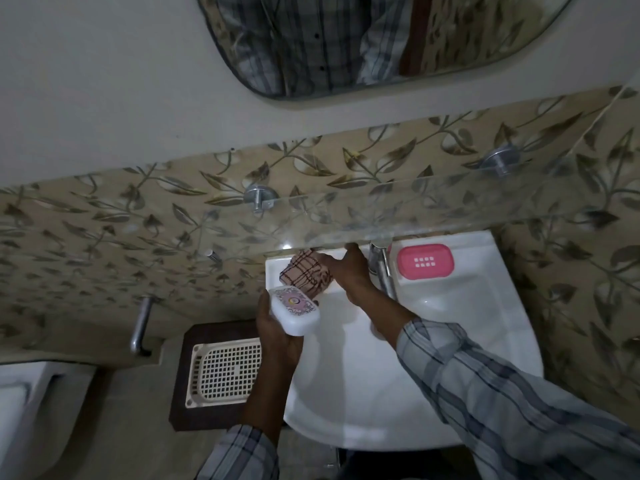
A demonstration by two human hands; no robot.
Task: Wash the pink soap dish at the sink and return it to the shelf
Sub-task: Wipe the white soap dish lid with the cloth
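The pink soap dish [425, 261], a slotted pink tray, lies on the back right ledge of the white sink [450, 341], right of the tap [381, 268]. My left hand [273, 337] holds a white soap box cover [294, 310] with a patterned top over the sink's left edge. My right hand [349, 275] reaches under the glass shelf [450, 202] to the back left ledge. Its fingers lie spread on a folded pink checked cloth [301, 275], thumb pointing up. Neither hand touches the pink dish.
The glass shelf juts out over the back of the sink on two metal pegs. A cream slotted basket [225, 372] on a dark brown stand is left of the sink. A metal bar [140, 323] and a white fixture [20, 410] are further left; a mirror [381, 39] hangs above.
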